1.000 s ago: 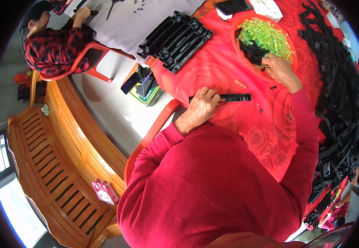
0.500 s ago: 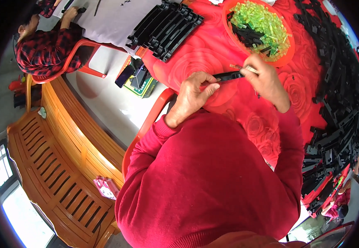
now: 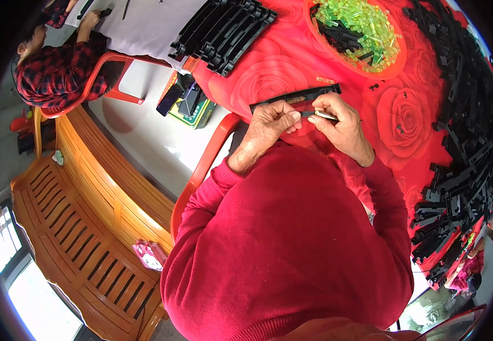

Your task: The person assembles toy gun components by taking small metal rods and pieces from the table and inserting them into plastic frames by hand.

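**Two hands (image 3: 272,126) pinch small parts beside a long black channel piece**

The left hand's fingers cover part of the channel piece (image 3: 314,92), and whether they touch it is unclear. The left thumb and forefinger are closed on a small dark strip (image 3: 307,113); its ends are lost among the fingers. The right hand (image 3: 342,128) has thumb and fingers closed around a small pale piece (image 3: 326,115), too covered to identify. The red sweater (image 3: 286,227) hides the near edge of the rose-patterned tablecloth (image 3: 388,108).

Just beyond the channel piece lies a tan slip (image 3: 325,80). Farther off, the red bowl (image 3: 378,74) of green translucent tubes (image 3: 366,25) and black strips (image 3: 340,38) is cut off at the top. Black moulded parts (image 3: 226,34) lie side by side at the tablecloth's left edge; a black heap (image 3: 468,142) covers its right side.

The channel piece lies crosswise before the person, long axis left to right, its right end slightly farther away.
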The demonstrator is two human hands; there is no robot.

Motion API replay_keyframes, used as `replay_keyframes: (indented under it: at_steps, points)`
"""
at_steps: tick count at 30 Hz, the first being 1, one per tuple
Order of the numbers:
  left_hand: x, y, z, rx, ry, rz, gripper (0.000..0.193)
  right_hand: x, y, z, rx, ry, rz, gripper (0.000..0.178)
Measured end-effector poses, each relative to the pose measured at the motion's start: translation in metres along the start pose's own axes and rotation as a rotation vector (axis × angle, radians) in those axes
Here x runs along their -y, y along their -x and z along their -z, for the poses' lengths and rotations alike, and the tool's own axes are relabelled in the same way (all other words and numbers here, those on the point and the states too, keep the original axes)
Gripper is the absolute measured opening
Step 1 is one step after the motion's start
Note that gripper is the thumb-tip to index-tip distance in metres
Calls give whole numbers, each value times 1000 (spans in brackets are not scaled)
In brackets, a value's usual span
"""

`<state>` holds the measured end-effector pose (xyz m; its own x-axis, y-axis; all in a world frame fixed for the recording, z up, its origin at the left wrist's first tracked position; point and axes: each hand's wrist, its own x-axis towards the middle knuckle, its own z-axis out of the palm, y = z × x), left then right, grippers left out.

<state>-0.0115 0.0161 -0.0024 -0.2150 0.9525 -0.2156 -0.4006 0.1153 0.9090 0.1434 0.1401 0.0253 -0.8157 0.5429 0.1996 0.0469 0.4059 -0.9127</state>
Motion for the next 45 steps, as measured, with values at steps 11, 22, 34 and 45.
replay_keyframes:
  at_steps: [11,22,34,45]
  points:
    - [-6,7,-5,5,300,238,15,9,5,0,-80,207,245,19]
    - [18,18,-12,-177,-271,-210,8,-1,16,-28,-264,-44,-284,17]
    - [4,10,2,-400,-1197,-730,21,-4,-5,-16,-225,-21,-356,21]
    - [12,1,26,-301,-1316,-616,21,-29,-26,-15,-108,162,-445,20]
